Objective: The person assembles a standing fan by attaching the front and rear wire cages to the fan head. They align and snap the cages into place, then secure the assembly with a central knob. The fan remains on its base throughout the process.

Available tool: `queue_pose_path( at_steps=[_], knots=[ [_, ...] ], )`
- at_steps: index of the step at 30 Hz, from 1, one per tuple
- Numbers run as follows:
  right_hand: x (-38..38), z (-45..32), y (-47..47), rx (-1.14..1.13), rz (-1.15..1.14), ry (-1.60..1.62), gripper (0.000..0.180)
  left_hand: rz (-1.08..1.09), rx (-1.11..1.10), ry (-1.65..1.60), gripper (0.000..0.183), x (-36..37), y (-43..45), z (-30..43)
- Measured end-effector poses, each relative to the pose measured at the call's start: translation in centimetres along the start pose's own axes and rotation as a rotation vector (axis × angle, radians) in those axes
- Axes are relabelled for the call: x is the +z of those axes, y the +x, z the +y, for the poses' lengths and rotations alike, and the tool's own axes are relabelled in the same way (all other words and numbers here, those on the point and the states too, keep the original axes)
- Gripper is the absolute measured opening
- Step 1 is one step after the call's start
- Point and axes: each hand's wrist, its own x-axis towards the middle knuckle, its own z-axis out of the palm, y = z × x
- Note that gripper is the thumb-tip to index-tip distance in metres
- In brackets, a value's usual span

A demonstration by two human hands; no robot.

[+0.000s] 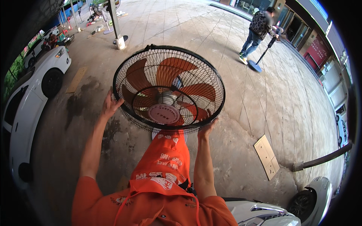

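Observation:
A round fan head (169,87) with a black wire cage and orange-brown blades is before my chest, its pinkish centre badge towards me. My left hand (111,104) grips the left rim of the cage, fingers at its outer edge and thumb in front. My right hand (208,128) holds the lower right rim from beneath; its fingers are largely hidden by the cage. Below the fan head hangs my red apron (167,155), which bears white writing. Part of a pale round base shows behind the apron's upper end.
White cars stand at left (36,104) and lower right (260,212). Cardboard pieces lie on the concrete at left (77,80) and right (267,158). A post (114,22) rises beyond the fan. At upper right a person (257,31) handles another standing fan (264,53).

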Motion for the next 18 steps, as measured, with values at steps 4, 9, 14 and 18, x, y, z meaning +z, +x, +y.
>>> queue_pose_path(
  at_steps=[4, 9, 14, 18],
  knots=[
    [0.5, 3.2, -0.9, 0.067, 0.161, 0.181, 0.078, -0.02, -0.05, -0.024, 0.088, -0.2, -1.1, 0.8],
    [0.6, 3.3, -0.3, 0.065, 0.148, 0.245, 0.073, 0.031, -0.039, -0.07, 0.087, 0.4, -1.5, 1.3],
    [0.1, 3.4, -1.8, 0.181, 0.143, 0.32, 0.07, 0.006, -0.13, -0.316, 0.094, 1.1, -1.7, 0.4],
    [1.0, 5.3, -3.5, 0.083, -0.039, 0.372, 0.064, -0.018, -0.243, -0.398, 0.089, 0.5, -2.4, -0.6]
  ],
)
